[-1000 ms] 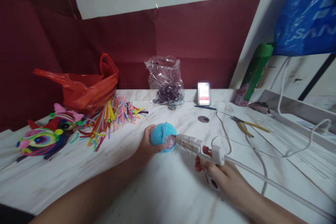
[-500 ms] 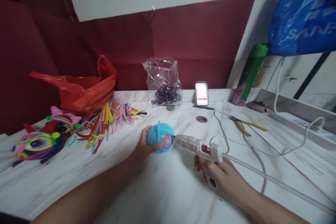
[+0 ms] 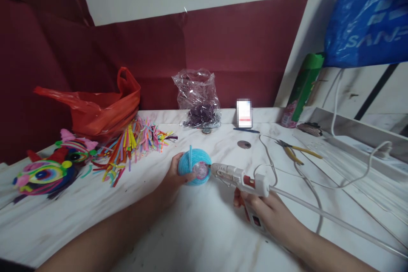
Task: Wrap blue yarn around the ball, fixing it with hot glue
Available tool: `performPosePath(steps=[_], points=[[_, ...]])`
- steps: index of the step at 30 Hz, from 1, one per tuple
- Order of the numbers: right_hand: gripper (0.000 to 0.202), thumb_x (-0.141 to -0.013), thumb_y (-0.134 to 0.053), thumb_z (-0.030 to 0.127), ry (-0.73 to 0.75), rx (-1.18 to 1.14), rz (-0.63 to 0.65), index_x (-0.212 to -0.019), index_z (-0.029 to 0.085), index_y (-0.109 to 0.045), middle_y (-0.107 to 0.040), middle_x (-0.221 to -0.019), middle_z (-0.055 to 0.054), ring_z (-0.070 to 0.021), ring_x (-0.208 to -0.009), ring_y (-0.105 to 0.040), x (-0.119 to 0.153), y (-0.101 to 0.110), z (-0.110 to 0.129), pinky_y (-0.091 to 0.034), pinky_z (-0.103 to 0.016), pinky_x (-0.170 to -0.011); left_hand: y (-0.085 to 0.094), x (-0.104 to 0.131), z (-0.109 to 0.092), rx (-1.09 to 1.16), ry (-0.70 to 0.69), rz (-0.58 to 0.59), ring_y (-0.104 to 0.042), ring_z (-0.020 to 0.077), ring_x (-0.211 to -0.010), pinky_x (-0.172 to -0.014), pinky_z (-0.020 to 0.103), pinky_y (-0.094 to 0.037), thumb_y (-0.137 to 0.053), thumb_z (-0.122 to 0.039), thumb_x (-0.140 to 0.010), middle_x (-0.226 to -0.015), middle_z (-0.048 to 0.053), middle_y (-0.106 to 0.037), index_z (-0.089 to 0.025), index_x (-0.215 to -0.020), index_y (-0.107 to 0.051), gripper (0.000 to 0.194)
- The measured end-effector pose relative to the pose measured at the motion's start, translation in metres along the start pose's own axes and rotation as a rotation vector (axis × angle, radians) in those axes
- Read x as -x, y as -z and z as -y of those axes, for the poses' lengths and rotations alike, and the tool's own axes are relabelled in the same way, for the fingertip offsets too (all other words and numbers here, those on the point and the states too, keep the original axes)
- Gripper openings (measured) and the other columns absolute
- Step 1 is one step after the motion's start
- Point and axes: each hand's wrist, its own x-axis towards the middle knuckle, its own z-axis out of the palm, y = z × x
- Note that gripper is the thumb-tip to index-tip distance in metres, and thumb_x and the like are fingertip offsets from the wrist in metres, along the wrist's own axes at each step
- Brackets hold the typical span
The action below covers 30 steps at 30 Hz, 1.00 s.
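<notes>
My left hand (image 3: 176,175) grips a round object wound with light-blue pipe cleaner (image 3: 199,156), its thumb across the front. A clear pinkish patch shows in the object's centre, and one blue end sticks up from its top. In my right hand (image 3: 261,206) is a white hot glue gun (image 3: 236,177), fingers wrapped round the handle by its orange trigger. The nozzle points left and meets, or nearly meets, the right edge of the clear patch. A long translucent glue stick (image 3: 331,219) runs out of the gun's back to the right.
At left lie colourful decorated masks (image 3: 44,176), pipe cleaners (image 3: 127,144) and a red plastic bag (image 3: 102,110). Behind stand a clear bag (image 3: 199,102) and a phone (image 3: 244,113). Pliers (image 3: 298,151), cables, glue sticks (image 3: 353,170), and a green can (image 3: 301,91) are at right.
The whole view has shifted very slightly. The glue gun nozzle stays at the edge of the clear patch, and both hands keep their hold.
</notes>
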Motion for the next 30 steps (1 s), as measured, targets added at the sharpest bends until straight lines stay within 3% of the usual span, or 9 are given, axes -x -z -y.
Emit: performPosePath(steps=[10, 15, 21, 26, 30], points=[[0.039, -0.08, -0.039, 0.049, -0.018, -0.004, -0.064, -0.073, 0.018, -0.061, -0.06, -0.073, -0.003, -0.016, -0.06, -0.05, 0.0036, -0.0032, 0.0024, -0.042, -0.029, -0.057, -0.0017, 0.0019, -0.0026, -0.022, 0.01, 0.0, -0.06, 0.0286, -0.105, -0.082, 0.036, -0.049, -0.078, -0.03, -0.055, -0.113, 0.005, -0.063, -0.028, -0.125, -0.036, 0.082], [0.038, -0.08, -0.039, 0.048, 0.005, 0.003, -0.031, -0.074, 0.018, -0.062, -0.061, -0.075, -0.004, -0.0174, -0.063, -0.052, 0.0017, -0.0019, 0.0012, -0.043, -0.03, -0.059, -0.0024, 0.0019, -0.0022, -0.039, 0.015, 0.005, -0.061, 0.0291, -0.103, -0.081, 0.036, -0.049, -0.08, -0.03, -0.052, -0.109, 0.005, -0.064, -0.027, -0.125, -0.037, 0.084], [0.041, -0.081, -0.037, 0.05, -0.017, 0.003, -0.038, -0.075, 0.017, -0.062, -0.061, -0.076, -0.004, -0.0174, -0.063, -0.051, 0.003, -0.0034, 0.0019, -0.042, -0.03, -0.06, -0.0053, 0.0026, -0.0019, -0.04, 0.013, -0.021, -0.06, 0.0318, -0.105, -0.08, 0.039, -0.05, -0.081, -0.029, -0.052, -0.118, 0.009, -0.06, -0.026, -0.126, -0.036, 0.087], [0.041, -0.082, -0.037, 0.05, 0.006, 0.064, 0.028, -0.079, 0.018, -0.062, -0.059, -0.076, -0.003, -0.0176, -0.064, -0.052, 0.003, -0.0022, 0.0001, -0.043, -0.031, -0.061, -0.0079, 0.0024, -0.0018, -0.045, 0.009, -0.037, -0.054, 0.0341, -0.114, -0.082, 0.039, -0.05, -0.082, -0.031, -0.048, -0.129, 0.01, -0.053, -0.026, -0.122, -0.038, 0.087], [0.041, -0.083, -0.037, 0.049, 0.005, 0.083, -0.018, -0.078, 0.018, -0.063, -0.061, -0.078, -0.004, -0.0188, -0.067, -0.054, 0.0027, -0.0011, -0.001, -0.043, -0.032, -0.062, -0.0085, 0.0021, -0.0018, -0.056, -0.009, -0.062, -0.054, 0.0339, -0.114, -0.081, 0.038, -0.05, -0.082, -0.03, -0.047, -0.13, 0.012, -0.052, -0.025, -0.122, -0.038, 0.087]])
